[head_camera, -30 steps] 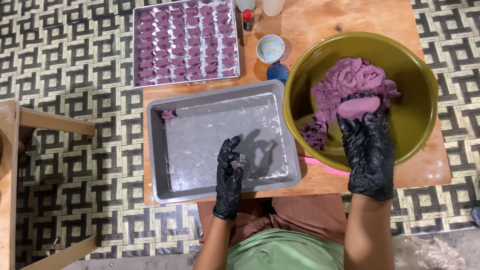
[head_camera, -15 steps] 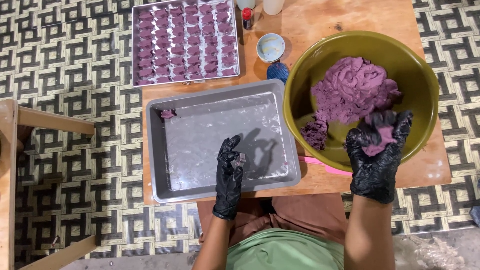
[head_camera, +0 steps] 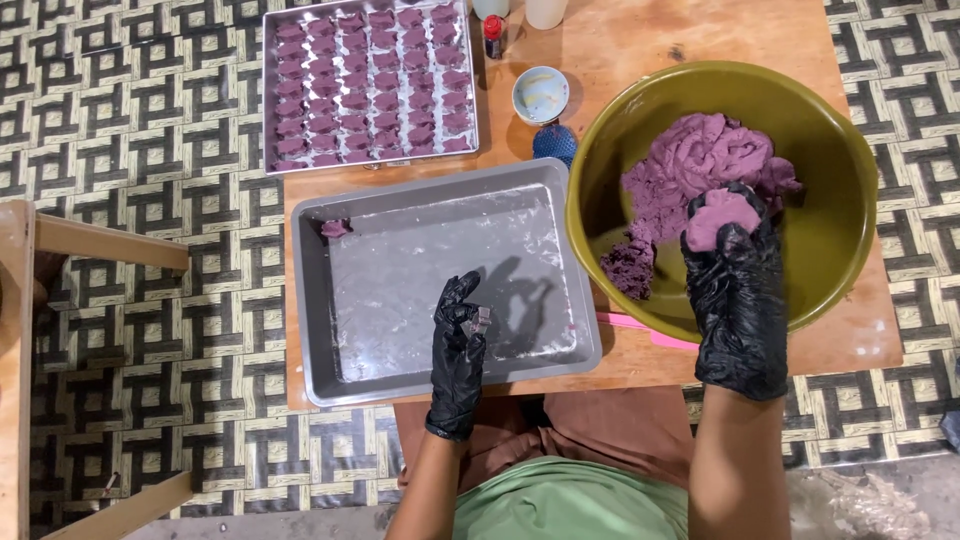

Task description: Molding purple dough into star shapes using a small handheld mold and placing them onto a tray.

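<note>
Your right hand (head_camera: 738, 300) grips a lump of purple dough (head_camera: 718, 216) inside the green bowl (head_camera: 835, 150), while your left hand (head_camera: 458, 350) pinches a small mould (head_camera: 483, 317) above the grey tray (head_camera: 440, 270).

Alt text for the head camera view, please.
Right hand in a black glove holds a lump of purple dough over an olive bowl. Gloved left hand holds a small mould above a floured grey tray.

Purple dough (head_camera: 715, 155), olive bowl (head_camera: 835, 150), seemingly grey tray (head_camera: 315, 300).
</note>
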